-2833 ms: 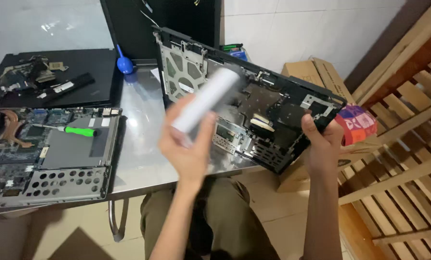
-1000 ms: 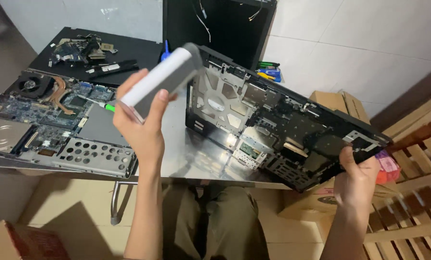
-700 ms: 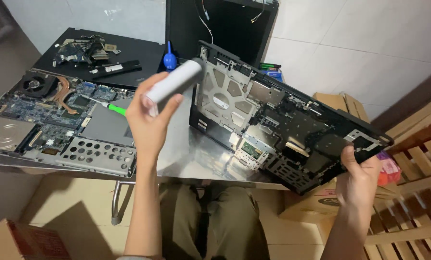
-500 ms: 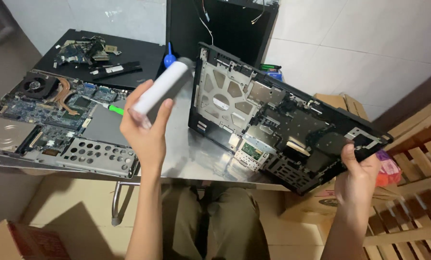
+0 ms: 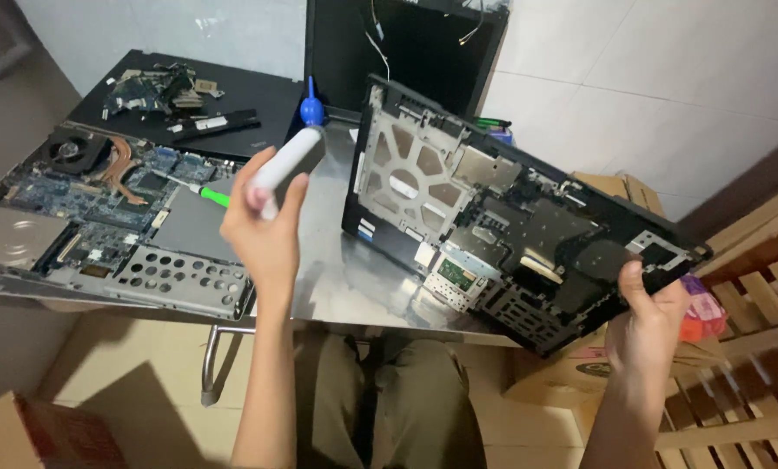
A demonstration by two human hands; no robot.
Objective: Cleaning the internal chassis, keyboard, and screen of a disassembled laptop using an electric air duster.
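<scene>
Over on the far left of the tabletop (image 5: 337,287) lay an opened laptop base (image 5: 102,234), its circuit board, copper pipes and fan all bare, with a green-handled screwdriver (image 5: 211,193) resting across it. Behind that, a black laptop lid (image 5: 189,104) carried loose parts and a dark stick of a component. A blue-topped tool (image 5: 311,106) stood just beyond, near the foot of a black panel (image 5: 397,43) leaning upright against the wall with wires trailing from it.

Moving toward the middle, the left hand (image 5: 263,234) was raised above the tabletop, fingers wrapped tight round a white cylinder (image 5: 286,163) that tilted up and away; its shape was blurred, so what it was could not be told.

Right of it, a black laptop shell (image 5: 510,226) sat tilted, its upper-left end over the tabletop and its lower-right end hanging past the edge. Metal plates, a small green board and a grille showed on its inner face. The right hand (image 5: 649,321) gripped that lower-right corner, thumb on top and fingers curled beneath.

Below, the person's legs in olive trousers (image 5: 397,408) showed under the tabletop. A cardboard box (image 5: 554,382) and a pink packet (image 5: 701,313) sat behind the right hand, and wooden slats (image 5: 754,382) filled the far right.
</scene>
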